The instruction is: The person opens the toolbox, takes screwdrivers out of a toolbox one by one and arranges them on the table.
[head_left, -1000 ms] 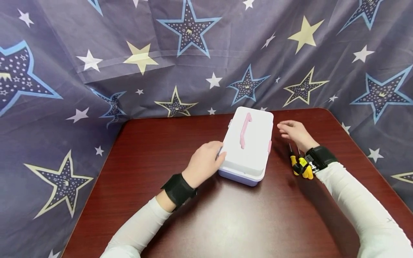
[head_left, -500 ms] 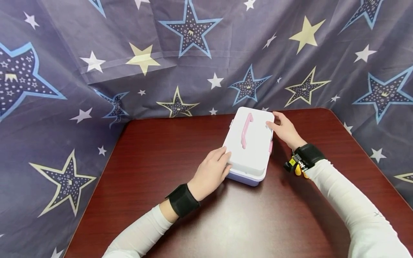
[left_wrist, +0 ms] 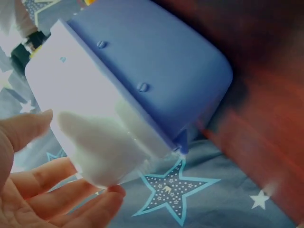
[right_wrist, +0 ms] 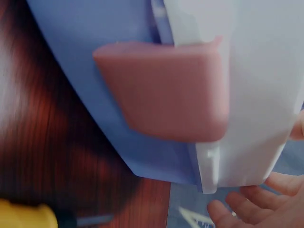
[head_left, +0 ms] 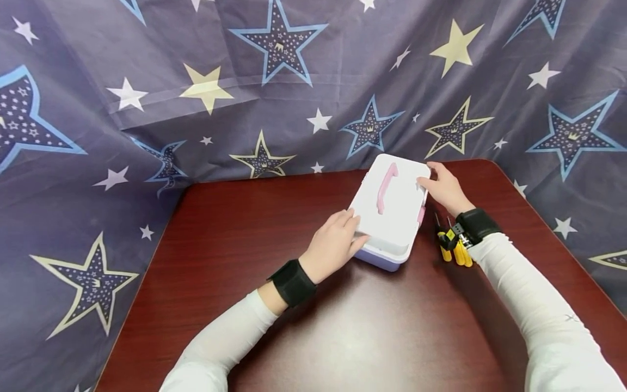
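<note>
A storage box with a white lid, a lavender-blue base and a pink handle lies on the table, its lid down. My left hand is at its near left corner, fingers along the lid's left edge and thumb at the front. At the far right corner my right hand grips the box, thumb on top of the lid and fingers over the far edge. A pink latch on the box's right side looks fastened in the right wrist view.
Several tools with yellow-and-black handles and thin metal shafts, like screwdrivers, lie right of the box, partly under the right wrist. The brown table ends at a star-patterned cloth behind and at both sides.
My right hand has come from beside the box onto its far right corner. The left hand has shifted up its edge. The box has moved right and turned slightly with both hands.
</note>
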Motion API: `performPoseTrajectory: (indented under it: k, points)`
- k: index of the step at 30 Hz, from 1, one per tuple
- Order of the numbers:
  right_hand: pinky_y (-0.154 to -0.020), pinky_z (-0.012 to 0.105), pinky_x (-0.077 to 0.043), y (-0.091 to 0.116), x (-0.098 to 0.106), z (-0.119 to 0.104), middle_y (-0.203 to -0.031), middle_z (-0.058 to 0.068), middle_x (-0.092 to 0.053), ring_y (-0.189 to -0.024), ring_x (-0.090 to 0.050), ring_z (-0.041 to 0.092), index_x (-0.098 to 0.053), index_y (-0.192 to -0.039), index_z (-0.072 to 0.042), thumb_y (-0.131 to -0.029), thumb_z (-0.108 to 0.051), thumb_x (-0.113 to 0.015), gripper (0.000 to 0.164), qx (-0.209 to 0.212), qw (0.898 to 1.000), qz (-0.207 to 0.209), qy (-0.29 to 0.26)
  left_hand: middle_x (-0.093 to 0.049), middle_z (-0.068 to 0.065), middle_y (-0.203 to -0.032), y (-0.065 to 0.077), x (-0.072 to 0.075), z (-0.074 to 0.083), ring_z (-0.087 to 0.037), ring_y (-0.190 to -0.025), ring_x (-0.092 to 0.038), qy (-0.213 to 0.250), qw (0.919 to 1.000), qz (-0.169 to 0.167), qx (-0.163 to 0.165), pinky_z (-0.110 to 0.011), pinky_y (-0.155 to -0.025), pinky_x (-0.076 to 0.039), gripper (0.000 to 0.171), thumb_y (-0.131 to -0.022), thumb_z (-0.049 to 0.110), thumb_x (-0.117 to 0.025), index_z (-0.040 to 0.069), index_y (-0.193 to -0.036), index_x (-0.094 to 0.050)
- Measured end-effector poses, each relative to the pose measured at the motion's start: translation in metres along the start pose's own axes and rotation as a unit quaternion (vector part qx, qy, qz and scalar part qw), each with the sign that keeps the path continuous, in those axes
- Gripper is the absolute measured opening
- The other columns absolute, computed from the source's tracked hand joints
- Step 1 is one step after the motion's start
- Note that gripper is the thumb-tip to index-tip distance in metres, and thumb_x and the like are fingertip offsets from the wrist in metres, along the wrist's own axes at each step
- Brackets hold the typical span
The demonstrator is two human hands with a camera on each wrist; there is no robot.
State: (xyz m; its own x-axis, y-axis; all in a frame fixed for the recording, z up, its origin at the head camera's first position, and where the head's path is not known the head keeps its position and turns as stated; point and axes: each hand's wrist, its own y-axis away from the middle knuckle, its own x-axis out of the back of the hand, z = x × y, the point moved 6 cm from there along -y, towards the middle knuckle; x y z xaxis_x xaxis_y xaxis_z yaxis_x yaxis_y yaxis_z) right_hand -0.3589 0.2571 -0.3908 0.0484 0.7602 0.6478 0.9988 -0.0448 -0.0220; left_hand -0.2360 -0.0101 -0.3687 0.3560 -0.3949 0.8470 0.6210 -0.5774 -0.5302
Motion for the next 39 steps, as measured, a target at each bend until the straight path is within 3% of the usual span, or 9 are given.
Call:
performPoseTrajectory:
  k: [5,8,11,14,19,24,29,35,39]
  points:
    - [-0.103,0.05,-0.033,-0.006,0.021,0.015,-0.141,0.028,-0.038,-0.123,-0.04,0.039,-0.026,-0.146,0.002,-0.093,-0.032,-0.055,0.069,-0.025,0.999,0.039,-0.007,-0.059,-0.018,-0.126,-0.039,-0.022,-0.011,-0.03,-0.121,-0.053,-0.058,0.9943,-0.081,0.039,-0.036,-0.102,-0.042,0.071,-0.087,0.062,-0.054,-0.001,-0.119,-0.062]
    - [-0.103,0.048,-0.032,-0.01,0.032,0.027,-0.139,0.029,-0.038,-0.122,-0.039,0.039,-0.027,-0.144,0.003,-0.092,-0.033,-0.056,0.07,-0.045,0.997,0.068,-0.014,-0.054,-0.014,-0.132,-0.064,-0.039,-0.02,-0.027,-0.127,-0.046,-0.07,0.9812,-0.154,0.092,-0.038,-0.104,-0.039,0.09,-0.08,0.076,-0.045,0.0,-0.126,-0.056]
    - [-0.104,0.047,-0.031,-0.016,0.04,0.037,-0.138,0.03,-0.037,-0.122,-0.038,0.039,-0.027,-0.143,0.004,-0.09,-0.033,-0.057,0.071,-0.063,0.993,0.097,-0.019,-0.052,-0.012,-0.128,-0.086,-0.052,-0.026,-0.023,-0.124,-0.043,-0.08,0.9649,-0.211,0.134,-0.038,-0.096,-0.044,0.103,-0.072,0.086,-0.042,0.0,-0.127,-0.054]
    - [-0.105,0.047,-0.031,-0.019,0.047,0.044,-0.137,0.031,-0.036,-0.122,-0.037,0.039,-0.027,-0.141,0.005,-0.089,-0.033,-0.058,0.071,-0.08,0.989,0.124,-0.027,-0.052,-0.01,-0.12,-0.106,-0.06,-0.028,-0.019,-0.116,-0.042,-0.092,0.9543,-0.242,0.149,-0.038,-0.082,-0.049,0.105,-0.066,0.089,-0.044,0.002,-0.123,-0.057]
    - [-0.105,0.046,-0.031,-0.018,0.058,0.053,-0.137,0.028,-0.034,-0.122,-0.036,0.038,-0.028,-0.139,0.003,-0.087,-0.034,-0.057,0.071,-0.117,0.978,0.166,-0.041,-0.051,-0.01,-0.12,-0.133,-0.069,-0.027,-0.019,-0.115,-0.04,-0.092,0.9472,-0.263,0.159,-0.042,-0.081,-0.05,0.1,-0.062,0.087,-0.054,0.006,-0.12,-0.062]
    - [-0.105,0.052,-0.028,-0.015,0.067,0.062,-0.142,0.022,-0.029,-0.13,-0.03,0.037,-0.026,-0.141,-0.004,-0.085,-0.038,-0.053,0.071,-0.175,0.964,0.197,-0.042,-0.045,-0.009,-0.135,-0.155,-0.076,-0.027,-0.018,-0.125,-0.036,-0.054,0.9384,-0.286,0.186,-0.042,-0.087,-0.049,0.094,-0.065,0.077,-0.064,0.01,-0.13,-0.056]
    - [-0.106,0.054,-0.025,-0.011,0.075,0.071,-0.145,0.017,-0.026,-0.134,-0.025,0.033,-0.023,-0.141,-0.008,-0.085,-0.041,-0.051,0.071,-0.221,0.943,0.244,-0.042,-0.054,-0.004,-0.131,-0.173,-0.087,-0.025,-0.015,-0.121,-0.045,-0.013,0.9321,-0.294,0.212,-0.039,-0.087,-0.048,0.066,-0.072,0.064,-0.069,0.017,-0.118,-0.064]
    - [-0.108,0.051,-0.023,-0.01,0.072,0.078,-0.147,0.012,-0.023,-0.136,-0.022,0.028,-0.02,-0.142,-0.014,-0.086,-0.044,-0.047,0.069,-0.258,0.919,0.293,-0.059,-0.059,-0.003,-0.126,-0.183,-0.107,-0.033,-0.014,-0.11,-0.053,0.018,0.9219,-0.283,0.264,-0.036,-0.08,-0.049,0.057,-0.076,0.058,-0.071,0.018,-0.116,-0.065]
    - [-0.109,0.05,-0.022,-0.015,0.069,0.079,-0.147,0.011,-0.02,-0.136,-0.02,0.028,-0.018,-0.142,-0.015,-0.087,-0.045,-0.046,0.068,-0.262,0.916,0.297,-0.061,-0.053,-0.003,-0.136,-0.181,-0.113,-0.038,-0.015,-0.123,-0.048,0.036,0.9259,-0.262,0.269,-0.035,-0.088,-0.049,0.071,-0.077,0.058,-0.07,0.014,-0.131,-0.056]
